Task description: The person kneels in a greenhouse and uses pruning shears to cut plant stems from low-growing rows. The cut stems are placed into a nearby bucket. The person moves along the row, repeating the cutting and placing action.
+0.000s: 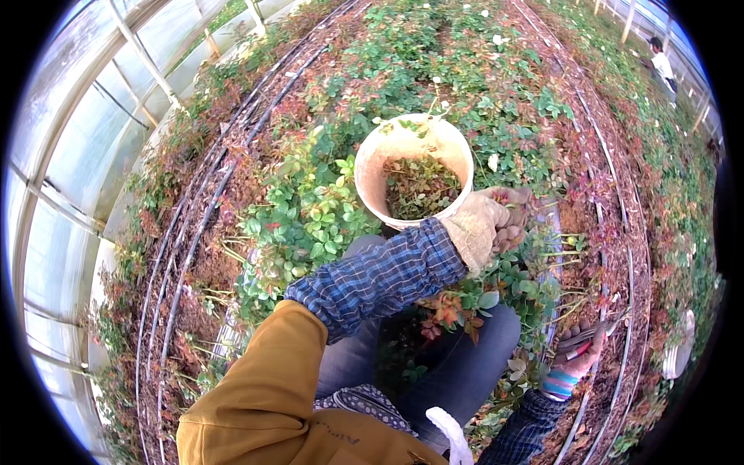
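My left hand, in a beige work glove, reaches across to the right side of a whitish bucket. Its fingers are curled in among the rose foliage, and what they hold, if anything, is hidden. Cut leaves and stems lie inside the bucket, which stands among the rose bushes in front of my knees. Lower right, beside the bed's edge, my right hand is closed round red-handled pruning shears, whose blades point up and to the right. A striped cuff circles that wrist.
Irrigation pipes run along the left path, and more pipes along the right one. Cut stems stick out from the bed. A pale round container lies at the far right. Another person is at the upper right.
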Demonstrator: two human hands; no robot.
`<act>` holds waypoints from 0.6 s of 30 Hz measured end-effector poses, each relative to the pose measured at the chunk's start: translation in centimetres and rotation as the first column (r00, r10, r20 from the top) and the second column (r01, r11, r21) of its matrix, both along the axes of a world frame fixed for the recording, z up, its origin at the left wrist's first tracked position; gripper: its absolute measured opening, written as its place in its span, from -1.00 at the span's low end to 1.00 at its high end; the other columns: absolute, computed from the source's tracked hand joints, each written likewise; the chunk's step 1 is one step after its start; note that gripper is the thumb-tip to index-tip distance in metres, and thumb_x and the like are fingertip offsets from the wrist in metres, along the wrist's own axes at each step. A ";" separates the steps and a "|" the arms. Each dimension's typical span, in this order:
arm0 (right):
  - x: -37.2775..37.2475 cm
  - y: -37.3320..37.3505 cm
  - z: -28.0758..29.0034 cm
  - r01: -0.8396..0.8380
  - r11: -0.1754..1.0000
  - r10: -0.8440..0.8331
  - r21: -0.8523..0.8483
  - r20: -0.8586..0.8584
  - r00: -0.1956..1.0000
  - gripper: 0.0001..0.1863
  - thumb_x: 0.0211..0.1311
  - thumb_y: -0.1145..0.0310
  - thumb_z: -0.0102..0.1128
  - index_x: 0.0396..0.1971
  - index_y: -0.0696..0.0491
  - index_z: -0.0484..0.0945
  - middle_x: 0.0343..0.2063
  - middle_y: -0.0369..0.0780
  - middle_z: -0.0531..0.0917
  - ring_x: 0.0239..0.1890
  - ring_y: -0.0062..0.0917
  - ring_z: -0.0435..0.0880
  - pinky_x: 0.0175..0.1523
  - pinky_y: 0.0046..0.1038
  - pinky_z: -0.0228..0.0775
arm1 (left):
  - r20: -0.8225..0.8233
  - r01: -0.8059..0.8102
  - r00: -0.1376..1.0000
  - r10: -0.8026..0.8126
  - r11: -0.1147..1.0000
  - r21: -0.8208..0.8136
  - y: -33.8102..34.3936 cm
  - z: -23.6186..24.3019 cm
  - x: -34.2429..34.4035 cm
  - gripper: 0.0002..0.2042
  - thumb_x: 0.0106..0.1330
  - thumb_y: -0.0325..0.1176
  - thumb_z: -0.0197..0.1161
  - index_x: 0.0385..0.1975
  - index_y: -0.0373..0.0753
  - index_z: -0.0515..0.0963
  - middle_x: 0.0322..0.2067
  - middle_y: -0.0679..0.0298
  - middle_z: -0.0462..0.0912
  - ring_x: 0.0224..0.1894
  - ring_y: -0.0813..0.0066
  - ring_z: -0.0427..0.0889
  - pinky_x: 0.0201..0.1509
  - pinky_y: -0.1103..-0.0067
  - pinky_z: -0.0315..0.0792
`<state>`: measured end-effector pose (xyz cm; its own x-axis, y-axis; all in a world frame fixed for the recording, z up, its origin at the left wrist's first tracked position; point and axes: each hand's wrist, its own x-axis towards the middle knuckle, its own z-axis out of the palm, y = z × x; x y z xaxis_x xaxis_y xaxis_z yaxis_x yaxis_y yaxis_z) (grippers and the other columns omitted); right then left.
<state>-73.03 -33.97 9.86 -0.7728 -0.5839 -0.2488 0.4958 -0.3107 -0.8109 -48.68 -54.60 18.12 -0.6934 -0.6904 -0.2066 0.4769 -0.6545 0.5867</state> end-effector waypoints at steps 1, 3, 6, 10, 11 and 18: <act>0.7 -0.2 0.3 -0.016 1.000 0.017 0.017 -0.035 0.999 -0.53 0.18 -0.03 0.21 -0.09 0.01 0.46 -0.41 -0.34 0.55 -0.46 -0.64 0.50 -0.36 -0.55 0.40 | 0.151 -0.178 0.971 0.185 0.982 -0.054 0.2 2.7 1.6 -0.60 0.09 -0.68 -0.01 -0.02 -0.26 0.39 -0.42 0.22 0.51 -0.49 0.44 0.53 -0.55 0.63 0.42; 1.9 -1.0 0.1 -0.149 0.988 0.142 -0.032 -0.154 0.978 -0.38 0.23 -0.02 0.16 0.16 0.05 0.31 -0.27 -0.28 0.54 -0.38 -0.62 0.50 -0.31 -0.55 0.41 | -0.148 -0.344 0.935 0.321 0.922 -0.175 -2.3 2.0 4.6 -0.51 0.11 -0.70 0.00 0.12 -0.30 0.34 -0.38 0.22 0.52 -0.57 0.50 0.52 -0.61 0.68 0.38; 4.2 -2.1 -0.8 -0.342 0.938 0.330 -0.057 -0.150 0.932 -0.36 0.26 0.02 0.11 0.24 0.04 0.22 -0.18 -0.23 0.51 -0.32 -0.59 0.50 -0.26 -0.52 0.42 | 0.599 -0.284 0.499 0.627 0.771 -0.570 -4.9 0.4 10.2 -0.43 0.14 -0.42 0.25 0.18 -0.29 0.23 -0.29 0.10 0.56 -0.35 0.30 0.60 -0.39 0.50 0.51; 13.3 -4.7 1.2 -0.528 0.837 0.545 0.145 -0.322 0.774 -0.51 0.28 0.16 0.09 0.14 0.07 0.32 -0.38 -0.27 0.54 -0.50 -0.64 0.48 -0.42 -0.58 0.40 | 0.412 -0.212 0.305 0.858 0.484 -0.849 -1.9 -7.8 17.7 -0.22 0.08 -0.41 0.33 0.33 -0.35 0.11 0.19 0.04 0.33 0.19 0.29 0.35 0.21 0.55 0.32; 14.9 -5.7 0.8 -0.574 0.792 0.611 0.210 -0.305 0.731 -0.54 0.27 0.19 0.10 0.11 0.07 0.34 -0.46 -0.30 0.53 -0.58 -0.66 0.45 -0.49 -0.61 0.36 | 0.197 -0.501 0.617 0.762 0.574 -0.648 -0.1 -9.3 18.3 -0.28 0.11 -0.51 0.30 0.32 -0.36 0.13 0.18 0.09 0.37 0.16 0.32 0.39 0.19 0.55 0.34; 24.5 -10.8 -10.2 -0.498 0.703 0.707 0.507 -0.567 0.421 -0.47 0.14 0.25 0.23 0.07 0.18 0.38 -0.42 -0.17 0.60 -0.44 -0.43 0.58 -0.30 -0.42 0.45 | 0.132 -0.726 0.309 0.942 0.323 -0.607 12.9 -7.8 30.6 -0.43 0.28 -0.45 0.23 0.30 -0.27 0.21 0.10 0.08 0.46 -0.10 0.38 0.57 0.03 0.50 0.47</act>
<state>-48.51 -44.75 -0.38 -0.2235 -0.9745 -0.0192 -0.2509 0.0765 -0.9650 -18.06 -41.73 10.27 0.4142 -0.8951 0.1653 0.2621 0.2912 0.9200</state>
